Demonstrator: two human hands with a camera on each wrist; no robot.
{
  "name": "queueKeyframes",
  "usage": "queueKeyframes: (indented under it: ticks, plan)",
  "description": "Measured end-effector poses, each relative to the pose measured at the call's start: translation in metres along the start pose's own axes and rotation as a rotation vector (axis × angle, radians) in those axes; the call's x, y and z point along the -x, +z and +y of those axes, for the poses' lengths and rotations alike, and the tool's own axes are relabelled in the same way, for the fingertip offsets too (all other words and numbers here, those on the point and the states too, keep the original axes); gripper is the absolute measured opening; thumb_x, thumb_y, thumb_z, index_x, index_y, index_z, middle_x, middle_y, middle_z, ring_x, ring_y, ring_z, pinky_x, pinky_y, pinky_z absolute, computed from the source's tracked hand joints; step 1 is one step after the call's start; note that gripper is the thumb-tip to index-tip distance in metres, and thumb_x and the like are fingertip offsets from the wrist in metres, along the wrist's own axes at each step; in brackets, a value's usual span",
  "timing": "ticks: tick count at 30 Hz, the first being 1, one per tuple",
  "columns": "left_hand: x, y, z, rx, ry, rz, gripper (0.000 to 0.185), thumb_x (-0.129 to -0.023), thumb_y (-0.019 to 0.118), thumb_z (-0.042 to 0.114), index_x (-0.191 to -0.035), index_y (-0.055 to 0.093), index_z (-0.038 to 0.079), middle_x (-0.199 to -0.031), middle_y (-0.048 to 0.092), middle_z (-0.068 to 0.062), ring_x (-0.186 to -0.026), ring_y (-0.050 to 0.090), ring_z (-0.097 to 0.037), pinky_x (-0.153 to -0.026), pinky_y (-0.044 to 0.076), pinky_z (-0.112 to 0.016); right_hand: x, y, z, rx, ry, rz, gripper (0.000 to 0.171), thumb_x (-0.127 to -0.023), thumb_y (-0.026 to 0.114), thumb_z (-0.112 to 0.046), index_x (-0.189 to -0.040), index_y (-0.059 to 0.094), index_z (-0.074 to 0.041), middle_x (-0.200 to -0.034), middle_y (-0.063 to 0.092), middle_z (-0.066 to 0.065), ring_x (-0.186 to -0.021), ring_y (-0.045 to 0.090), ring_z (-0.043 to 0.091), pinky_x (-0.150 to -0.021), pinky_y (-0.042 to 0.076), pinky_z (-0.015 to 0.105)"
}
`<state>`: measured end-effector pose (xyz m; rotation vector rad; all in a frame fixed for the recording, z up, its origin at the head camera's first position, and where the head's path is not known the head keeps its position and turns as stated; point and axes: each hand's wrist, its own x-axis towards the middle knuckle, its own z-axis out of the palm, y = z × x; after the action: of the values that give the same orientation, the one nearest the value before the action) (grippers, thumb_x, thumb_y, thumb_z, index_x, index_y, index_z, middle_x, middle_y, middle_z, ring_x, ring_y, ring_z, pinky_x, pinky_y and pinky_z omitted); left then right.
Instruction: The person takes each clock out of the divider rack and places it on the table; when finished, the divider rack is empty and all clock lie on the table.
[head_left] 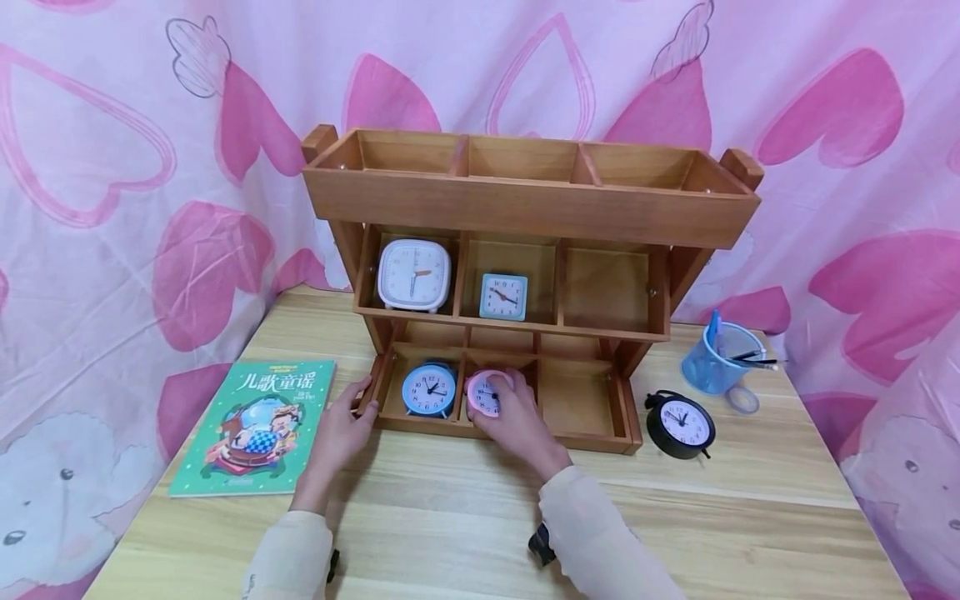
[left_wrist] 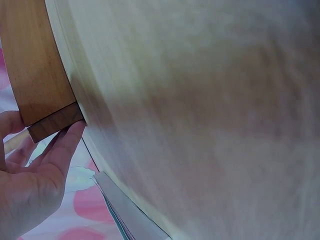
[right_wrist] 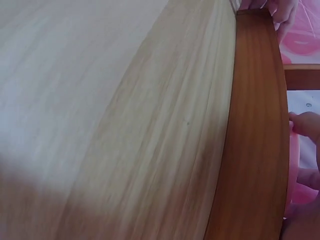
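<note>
My right hand (head_left: 519, 423) grips a round pink alarm clock (head_left: 480, 394) in the middle compartment of the lowest tier of a wooden shelf rack (head_left: 525, 202); its fingers cover part of the dial. At the rack's lower left front corner (left_wrist: 55, 121), my left hand (head_left: 347, 429) holds the wood between thumb and fingers. A blue alarm clock (head_left: 429, 390) stands on its feet in the left compartment of that tier. One tier higher are a white rounded-square clock (head_left: 414, 275) at left and a small light-blue square clock (head_left: 503, 297) in the middle.
A black alarm clock (head_left: 681, 424) lies tilted back on the table (head_left: 450, 517), right of the rack. Behind it are a blue mesh pen holder (head_left: 708, 367) and a roll of tape (head_left: 742, 399). A green children's book (head_left: 255, 429) lies at left. Pink heart-patterned curtain surrounds the table.
</note>
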<state>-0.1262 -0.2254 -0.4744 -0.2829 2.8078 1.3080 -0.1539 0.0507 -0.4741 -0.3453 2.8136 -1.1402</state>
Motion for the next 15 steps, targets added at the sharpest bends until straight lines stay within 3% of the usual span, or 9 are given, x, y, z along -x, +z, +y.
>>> queueKeyframes:
  ticks: [9, 15]
  plan:
    - [-0.001, 0.002, 0.002, -0.002, -0.005, -0.003, 0.05, -0.099, 0.05, 0.021, -0.148, 0.039, 0.015, -0.129, 0.057, -0.028, -0.114, 0.058, -0.038, -0.086, 0.052, -0.047, 0.002, -0.004, -0.006, -0.042, 0.004, 0.102, 0.059, -0.079, 0.079, -0.031, -0.13, 0.057, -0.01, -0.138, 0.041, 0.011, -0.117, 0.043, 0.03, -0.095, 0.049, 0.047]
    - [0.0, 0.002, 0.0, -0.001, -0.028, 0.004, 0.05, -0.099, 0.05, 0.022, -0.148, 0.039, 0.016, -0.13, 0.057, -0.027, -0.114, 0.058, -0.036, -0.085, 0.052, -0.045, 0.015, -0.023, -0.01, -0.103, -0.046, 0.193, 0.057, -0.077, 0.08, -0.035, -0.127, 0.06, -0.013, -0.144, 0.039, 0.01, -0.122, 0.043, 0.03, -0.097, 0.047, 0.048]
